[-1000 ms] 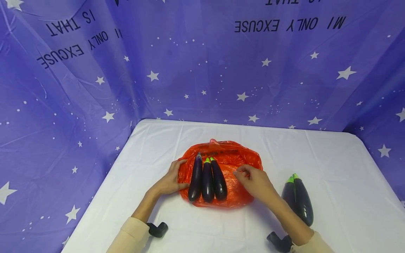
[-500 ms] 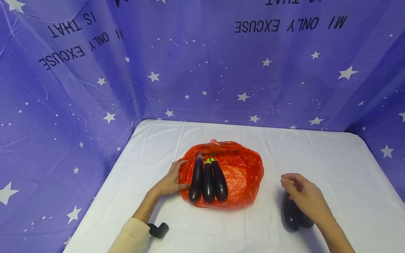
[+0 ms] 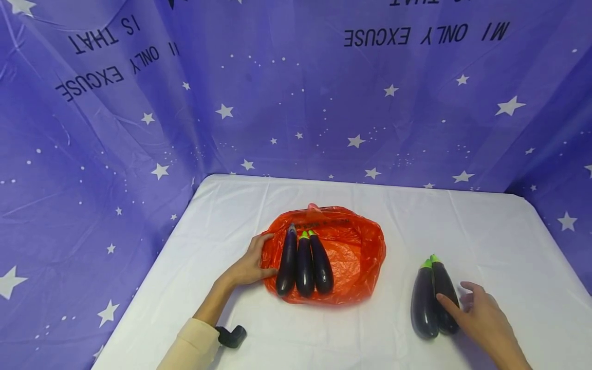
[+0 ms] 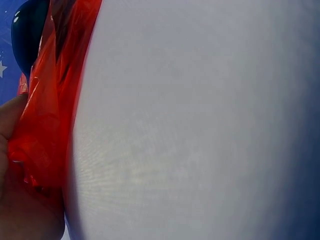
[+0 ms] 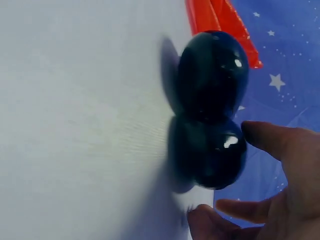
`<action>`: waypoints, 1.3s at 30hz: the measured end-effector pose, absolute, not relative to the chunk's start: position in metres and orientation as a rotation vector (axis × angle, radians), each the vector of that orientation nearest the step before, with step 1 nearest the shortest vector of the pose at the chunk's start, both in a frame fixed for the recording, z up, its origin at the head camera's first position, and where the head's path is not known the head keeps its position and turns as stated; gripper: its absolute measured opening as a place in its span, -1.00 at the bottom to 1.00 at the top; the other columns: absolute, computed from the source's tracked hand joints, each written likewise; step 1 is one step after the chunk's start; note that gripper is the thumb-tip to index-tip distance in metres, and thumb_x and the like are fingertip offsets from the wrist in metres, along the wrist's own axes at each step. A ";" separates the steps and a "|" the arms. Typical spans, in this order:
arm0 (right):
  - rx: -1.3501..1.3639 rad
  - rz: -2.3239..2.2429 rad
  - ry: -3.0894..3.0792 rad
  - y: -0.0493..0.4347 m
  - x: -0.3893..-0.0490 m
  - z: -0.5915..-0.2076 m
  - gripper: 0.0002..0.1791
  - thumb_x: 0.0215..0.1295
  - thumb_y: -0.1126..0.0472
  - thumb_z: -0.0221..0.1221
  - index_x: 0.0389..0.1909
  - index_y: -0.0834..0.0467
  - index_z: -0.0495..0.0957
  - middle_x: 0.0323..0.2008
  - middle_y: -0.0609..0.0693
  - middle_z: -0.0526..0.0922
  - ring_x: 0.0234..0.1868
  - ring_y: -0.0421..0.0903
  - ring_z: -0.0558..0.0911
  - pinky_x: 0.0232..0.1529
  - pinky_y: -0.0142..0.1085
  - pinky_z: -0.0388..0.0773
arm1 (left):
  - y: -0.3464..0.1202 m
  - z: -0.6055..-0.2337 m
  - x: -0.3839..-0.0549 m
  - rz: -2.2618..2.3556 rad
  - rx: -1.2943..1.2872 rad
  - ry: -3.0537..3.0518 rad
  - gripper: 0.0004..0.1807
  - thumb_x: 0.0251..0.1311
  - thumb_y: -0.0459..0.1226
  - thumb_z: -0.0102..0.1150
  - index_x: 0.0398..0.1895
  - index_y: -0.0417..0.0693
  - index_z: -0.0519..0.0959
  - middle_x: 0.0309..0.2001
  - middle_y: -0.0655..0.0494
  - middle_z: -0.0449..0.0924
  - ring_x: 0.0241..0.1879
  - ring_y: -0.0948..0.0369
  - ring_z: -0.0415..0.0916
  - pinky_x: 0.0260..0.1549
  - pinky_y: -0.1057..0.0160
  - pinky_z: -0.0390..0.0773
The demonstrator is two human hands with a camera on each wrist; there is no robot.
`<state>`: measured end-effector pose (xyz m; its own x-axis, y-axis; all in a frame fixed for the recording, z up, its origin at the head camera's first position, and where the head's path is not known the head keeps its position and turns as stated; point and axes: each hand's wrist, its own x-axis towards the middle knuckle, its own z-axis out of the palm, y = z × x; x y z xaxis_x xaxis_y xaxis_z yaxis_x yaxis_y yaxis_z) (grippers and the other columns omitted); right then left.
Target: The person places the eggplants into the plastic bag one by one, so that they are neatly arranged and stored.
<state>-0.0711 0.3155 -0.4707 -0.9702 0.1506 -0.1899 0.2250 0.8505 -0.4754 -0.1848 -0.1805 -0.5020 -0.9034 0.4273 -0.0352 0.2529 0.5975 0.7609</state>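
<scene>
A red plastic bag lies spread open on the table, with three dark purple eggplants side by side in its left half. My left hand holds the bag's left edge; in the left wrist view, red film passes between the thumb and the other fingers. Two more eggplants, green at the stem, lie together at the right. Beside the nearer of these, my right hand is spread, thumb over its side. The right wrist view has the thumb at the rounded end of one eggplant, fingers apart below.
White cloth covers the table. A purple curtain with white stars hangs behind and at the sides. A black curved piece sits at the left wrist.
My right hand has moved from over the bag's right half to the right, passing above the two eggplants, and is now lower on their right side. The left hand stays at the bag.
</scene>
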 end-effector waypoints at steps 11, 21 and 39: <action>0.300 -0.796 2.834 0.318 -0.071 -0.481 -0.15 0.24 -0.30 0.06 0.11 0.44 0.31 -0.13 0.40 0.57 -0.09 0.33 0.55 -0.15 0.15 0.42 | -0.180 -0.501 -0.186 1.178 0.568 2.614 0.00 -0.10 -0.19 0.40 0.40 -0.04 0.03 0.33 -0.11 -0.02 0.34 -0.07 0.03 0.25 -0.14 0.17; 0.341 -0.792 2.809 0.317 -0.071 -0.481 -0.10 0.24 -0.34 0.03 0.13 0.47 0.28 -0.11 0.42 0.54 -0.03 0.38 0.49 -0.11 0.17 0.40 | -0.180 -0.501 -0.186 1.190 0.584 2.609 0.00 -0.09 -0.15 0.40 0.40 -0.06 0.03 0.32 -0.14 -0.02 0.33 -0.09 0.02 0.25 -0.16 0.15; 0.356 -0.788 2.798 0.315 -0.070 -0.480 -0.08 0.25 -0.34 0.00 0.16 0.47 0.26 -0.03 0.47 0.49 -0.01 0.41 0.47 -0.08 0.19 0.39 | -0.181 -0.502 -0.185 1.189 0.564 2.609 -0.01 -0.09 -0.16 0.40 0.40 -0.05 0.03 0.33 -0.15 -0.02 0.34 -0.10 0.02 0.24 -0.18 0.15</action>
